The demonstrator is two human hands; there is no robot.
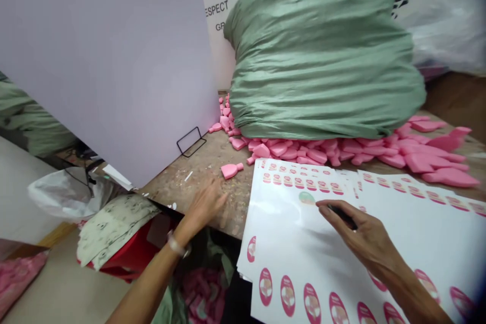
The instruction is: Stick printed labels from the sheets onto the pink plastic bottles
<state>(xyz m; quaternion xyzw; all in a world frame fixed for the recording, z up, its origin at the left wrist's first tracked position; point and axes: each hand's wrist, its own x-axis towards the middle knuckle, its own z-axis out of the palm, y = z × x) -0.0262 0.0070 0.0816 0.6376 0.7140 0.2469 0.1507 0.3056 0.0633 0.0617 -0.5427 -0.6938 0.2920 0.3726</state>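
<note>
My left hand [210,201] is low over the wooden table, just short of a pink plastic bottle [230,170] that lies on its side. Its thumb stands apart from the other fingers, and nothing shows in its grasp. Above the stacked sticker sheets [288,228] my right hand [357,228] pinches the edge of a pale green oval sticker [307,198] between thumb and forefinger. A slim dark tool [343,216] is tucked in that same hand; its kind is not clear. Pink oval stickers run along the sheets' lower edge, smaller ones along the top.
Behind the sheets, many pink bottles [413,152] lie heaped under a large green sack [322,55]. A tall pale board [125,61] stands at left beside a black wire stand [191,142]. Below the table edge, another sack holds pink pieces [203,293], near a red container [132,253].
</note>
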